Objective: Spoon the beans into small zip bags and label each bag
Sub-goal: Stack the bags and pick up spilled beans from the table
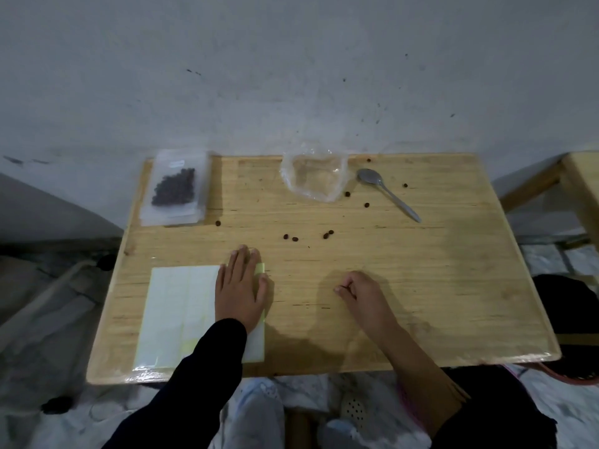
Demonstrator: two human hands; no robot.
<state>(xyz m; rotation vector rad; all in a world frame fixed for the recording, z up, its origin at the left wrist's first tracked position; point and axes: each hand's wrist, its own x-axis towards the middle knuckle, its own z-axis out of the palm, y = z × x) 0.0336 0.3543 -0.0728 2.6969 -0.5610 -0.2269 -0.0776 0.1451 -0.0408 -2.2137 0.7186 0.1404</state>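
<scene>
A zip bag with dark beans point(175, 189) lies on top of a stack of flat bags at the table's back left. An empty, crumpled clear bag point(312, 176) sits at the back middle, and a metal spoon point(387, 192) lies to its right. Several loose beans point(327, 234) are scattered across the middle of the table. My left hand point(241, 286) rests flat, fingers straight, on the right edge of a white label sheet point(181, 312) at the front left. My right hand point(363, 294) rests on the table with curled fingers, thumb and forefinger pinching something small and dark, seemingly a bean.
The wooden table point(421, 303) stands against a grey wall. Part of another wooden piece of furniture point(580, 189) shows at the right edge. Pale sheeting covers the floor on both sides, and my knees are below the front edge.
</scene>
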